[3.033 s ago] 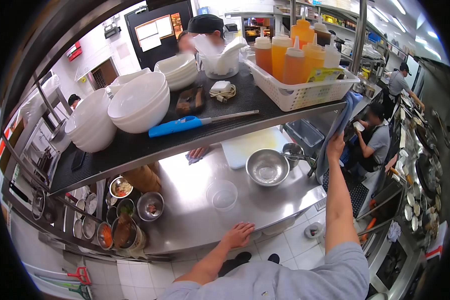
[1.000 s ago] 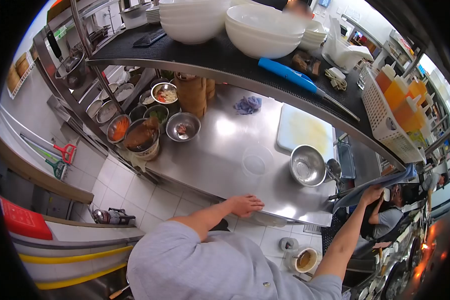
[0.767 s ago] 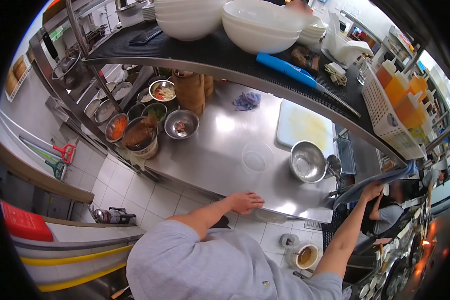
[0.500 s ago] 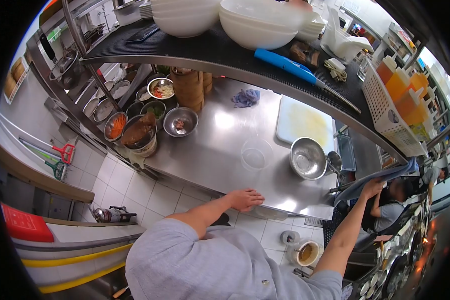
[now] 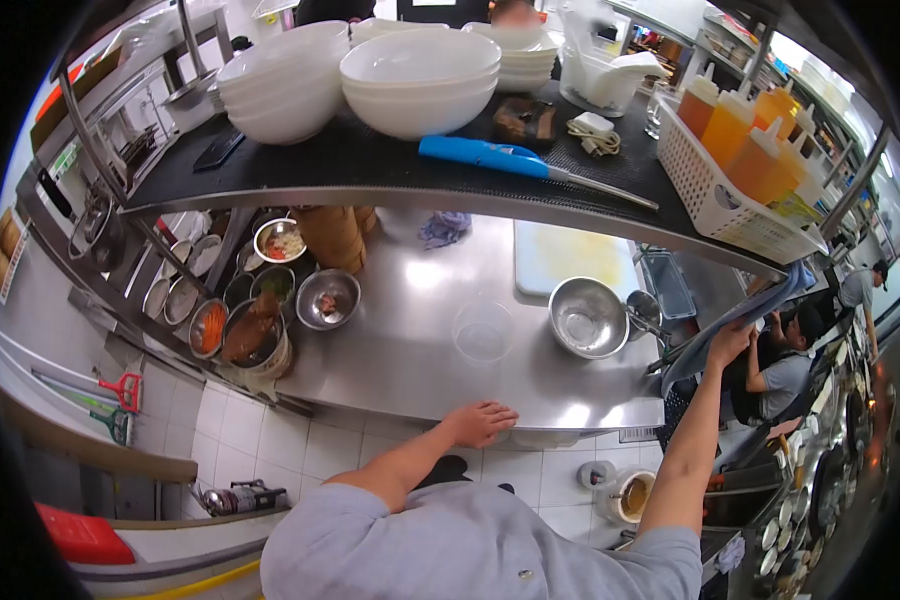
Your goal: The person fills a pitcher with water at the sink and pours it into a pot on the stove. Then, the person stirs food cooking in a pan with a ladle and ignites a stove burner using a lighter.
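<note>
My left hand [image 5: 480,423] lies on the front edge of the steel worktable [image 5: 410,350], palm down with its fingers stretched out. Out to the right, my right hand [image 5: 732,343] is closed on a blue-grey towel [image 5: 700,352] that hangs by the shelf's right end. A clear round plastic container [image 5: 482,333] stands on the worktable beyond my left hand. Right of it is a metal bowl [image 5: 589,318], and a ladle [image 5: 644,310] rests beside that. Behind the bowl lies a white cutting board [image 5: 575,258].
An upper shelf [image 5: 370,180] crosses ahead, bearing stacked white bowls [image 5: 420,85], a blue gas lighter [image 5: 485,154] and a basket [image 5: 705,180] of sauce bottles. Bowls of ingredients [image 5: 327,300] fill the table's left. A bucket [image 5: 630,495] stands on the floor. Another person [image 5: 785,365] works at far right.
My view has tilted upward, so the shelf and its bowls show more fully and lower down. My left hand stays on the table edge, my right hand at the towel.
</note>
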Available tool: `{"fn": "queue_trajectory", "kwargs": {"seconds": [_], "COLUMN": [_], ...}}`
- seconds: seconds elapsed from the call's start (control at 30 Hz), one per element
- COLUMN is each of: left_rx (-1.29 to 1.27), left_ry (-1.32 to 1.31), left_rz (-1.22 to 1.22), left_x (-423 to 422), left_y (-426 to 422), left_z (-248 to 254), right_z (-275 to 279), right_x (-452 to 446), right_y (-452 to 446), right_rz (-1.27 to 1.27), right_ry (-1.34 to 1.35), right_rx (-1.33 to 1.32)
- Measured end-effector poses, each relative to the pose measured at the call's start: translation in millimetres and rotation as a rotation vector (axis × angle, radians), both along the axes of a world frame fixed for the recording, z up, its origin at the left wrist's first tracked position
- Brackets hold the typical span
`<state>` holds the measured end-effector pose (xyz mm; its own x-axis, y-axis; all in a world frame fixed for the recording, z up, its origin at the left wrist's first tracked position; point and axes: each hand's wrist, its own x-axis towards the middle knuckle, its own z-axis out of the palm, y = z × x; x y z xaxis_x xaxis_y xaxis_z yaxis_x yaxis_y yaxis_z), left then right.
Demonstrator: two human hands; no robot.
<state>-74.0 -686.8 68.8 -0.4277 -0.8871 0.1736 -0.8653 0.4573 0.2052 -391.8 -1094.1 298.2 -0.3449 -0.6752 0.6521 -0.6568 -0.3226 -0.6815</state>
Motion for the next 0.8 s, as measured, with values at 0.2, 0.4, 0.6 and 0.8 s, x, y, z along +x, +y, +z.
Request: {"fn": "queue_trajectory", "kwargs": {"seconds": [0.2,0.4,0.6,0.8], "left_rx": [-0.007,-0.071,-0.091,-0.092], "left_ry": [0.015,0.004,0.034,0.004], "left_rz": [-0.005,0.002,0.013,0.015], "left_x": [-1,-3,-4,-5], "left_y": [0,1,-2,-1], "left_z": [-2,8,1,8], "right_z": [0,-10,-12,-16], "right_x": [-2,-6,-6,-7], "right_y": [2,-11,-11,-14], "right_rz": [-0.018,-0.056,-0.095,-0.122], "right_ry": [-0.014,-0.029,-0.016,-0.013], "right_rx": [0.035,0.019,0.053,0.027]}}
